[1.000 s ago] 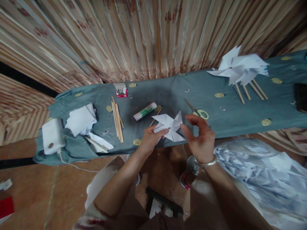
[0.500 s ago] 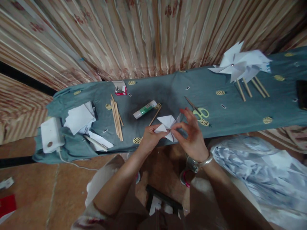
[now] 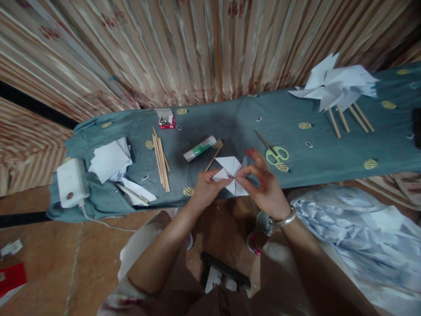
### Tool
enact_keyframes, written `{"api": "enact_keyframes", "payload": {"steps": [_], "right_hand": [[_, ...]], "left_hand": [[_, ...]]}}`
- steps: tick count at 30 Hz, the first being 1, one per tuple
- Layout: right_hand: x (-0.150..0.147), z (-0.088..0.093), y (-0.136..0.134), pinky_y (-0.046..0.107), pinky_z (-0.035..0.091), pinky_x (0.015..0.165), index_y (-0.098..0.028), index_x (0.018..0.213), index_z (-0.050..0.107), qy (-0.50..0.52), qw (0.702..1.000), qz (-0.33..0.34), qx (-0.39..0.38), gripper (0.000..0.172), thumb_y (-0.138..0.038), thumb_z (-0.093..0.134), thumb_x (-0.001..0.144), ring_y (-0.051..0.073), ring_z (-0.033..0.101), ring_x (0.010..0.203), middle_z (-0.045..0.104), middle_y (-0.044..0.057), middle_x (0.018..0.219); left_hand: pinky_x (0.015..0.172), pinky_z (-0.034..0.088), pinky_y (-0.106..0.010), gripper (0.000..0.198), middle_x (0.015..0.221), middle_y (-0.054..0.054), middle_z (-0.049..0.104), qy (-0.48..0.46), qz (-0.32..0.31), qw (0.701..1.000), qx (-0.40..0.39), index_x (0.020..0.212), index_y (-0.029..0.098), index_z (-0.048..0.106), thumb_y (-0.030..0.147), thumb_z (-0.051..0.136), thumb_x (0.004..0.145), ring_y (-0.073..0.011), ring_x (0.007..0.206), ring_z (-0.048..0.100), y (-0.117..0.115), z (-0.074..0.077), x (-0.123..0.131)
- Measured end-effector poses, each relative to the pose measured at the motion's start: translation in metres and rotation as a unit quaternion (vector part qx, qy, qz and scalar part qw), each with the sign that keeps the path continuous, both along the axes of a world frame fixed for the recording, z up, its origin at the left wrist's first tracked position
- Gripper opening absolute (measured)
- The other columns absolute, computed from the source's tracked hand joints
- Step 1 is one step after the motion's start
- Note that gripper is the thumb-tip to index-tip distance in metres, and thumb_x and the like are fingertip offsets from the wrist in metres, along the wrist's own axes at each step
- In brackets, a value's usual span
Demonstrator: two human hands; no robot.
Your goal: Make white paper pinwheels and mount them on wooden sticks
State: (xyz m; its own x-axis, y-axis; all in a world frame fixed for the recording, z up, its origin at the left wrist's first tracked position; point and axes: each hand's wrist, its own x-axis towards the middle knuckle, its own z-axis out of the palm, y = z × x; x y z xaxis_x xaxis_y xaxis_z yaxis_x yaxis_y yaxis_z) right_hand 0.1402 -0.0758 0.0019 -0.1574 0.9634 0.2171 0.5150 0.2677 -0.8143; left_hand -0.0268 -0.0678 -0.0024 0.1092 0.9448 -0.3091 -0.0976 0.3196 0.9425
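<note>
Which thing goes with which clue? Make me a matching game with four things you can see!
1. Glue stick
2. Scissors
3. Nearest paper pinwheel
4. Small cardboard box

A. Red, with its flap open
B. In the left hand, with the right hand at its middle
C. White tube with green on it
D. Light green handles, pointed metal blades

Pairs: 1-C, 2-D, 3-B, 4-A

Behind the pinwheel [image 3: 229, 164], a glue stick [image 3: 200, 149] lies left of scissors [image 3: 270, 148].
</note>
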Motion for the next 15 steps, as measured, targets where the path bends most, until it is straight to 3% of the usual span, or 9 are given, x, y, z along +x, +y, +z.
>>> {"api": "enact_keyframes", "payload": {"steps": [15], "right_hand": [[-0.0020, 0.0023, -0.0018, 0.052, 0.021, 0.115, -0.022, 0.079, 0.062, 0.031, 0.998, 0.022, -0.051, 0.018, -0.038, 0.059, 0.084, 0.030, 0.023, 0.144, 0.041, 0.009, 0.147]], "left_hand": [[0.057, 0.042, -0.024, 0.022, 0.060, 0.002, 0.065, -0.032, 0.009, 0.999, -0.020, 0.069, 0.013, 0.073, 0.031, 0.078, 0.057, -0.0106, 0.054, 0.053, -0.0019, 0.0019, 0.0019]]}}
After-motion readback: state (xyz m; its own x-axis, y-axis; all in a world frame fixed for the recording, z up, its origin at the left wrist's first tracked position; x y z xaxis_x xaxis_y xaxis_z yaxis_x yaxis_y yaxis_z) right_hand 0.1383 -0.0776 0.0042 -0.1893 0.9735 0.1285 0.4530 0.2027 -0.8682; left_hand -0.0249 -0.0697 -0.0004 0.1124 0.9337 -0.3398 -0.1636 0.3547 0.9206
